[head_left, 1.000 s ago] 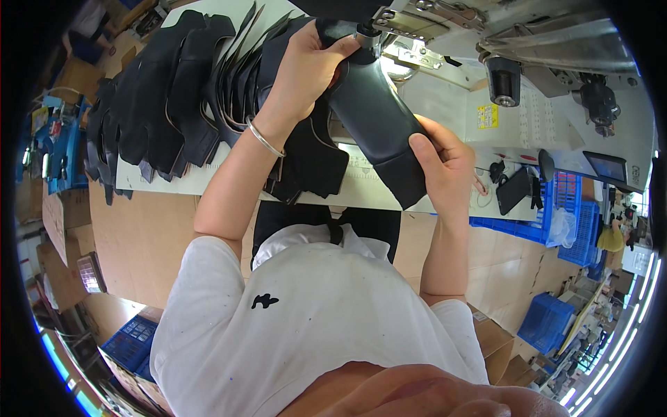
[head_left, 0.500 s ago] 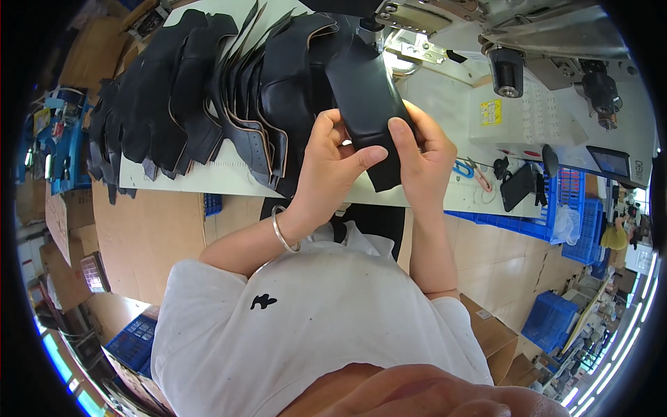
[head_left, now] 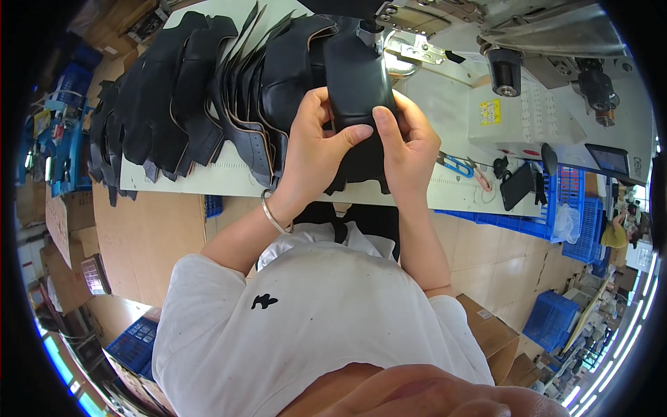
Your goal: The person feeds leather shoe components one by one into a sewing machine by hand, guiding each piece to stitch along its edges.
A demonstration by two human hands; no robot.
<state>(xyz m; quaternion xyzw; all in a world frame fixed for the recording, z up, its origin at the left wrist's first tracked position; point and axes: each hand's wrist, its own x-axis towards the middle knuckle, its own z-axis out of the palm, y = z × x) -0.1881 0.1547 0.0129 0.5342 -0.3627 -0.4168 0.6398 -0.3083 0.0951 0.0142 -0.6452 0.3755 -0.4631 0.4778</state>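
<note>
Between my two hands is a black leather piece (head_left: 358, 76), its smooth face up and its far end close to the sewing machine's needle area. My left hand (head_left: 316, 142) pinches its left edge, thumb on top and fingers beneath. On the opposite edge, my right hand (head_left: 408, 142) grips in the same way, with the thumb pressed on the surface. The lower part of the piece hangs down between my wrists. Just left of it lies a row of overlapping black leather pieces (head_left: 288, 76), some with pale cut edges.
The sewing machine (head_left: 556, 38) reaches over the far right of the white table (head_left: 229, 177). Blue-handled scissors (head_left: 455, 165), pink-handled snips (head_left: 481, 177) and a dark flat object (head_left: 517, 187) lie at the right. A blue crate (head_left: 566, 191) stands beyond, and cardboard (head_left: 149, 236) stands below left.
Both hands have shifted left and slightly away from me with the leather piece. It has turned straighter, and its lower edge now shows between my wrists.
</note>
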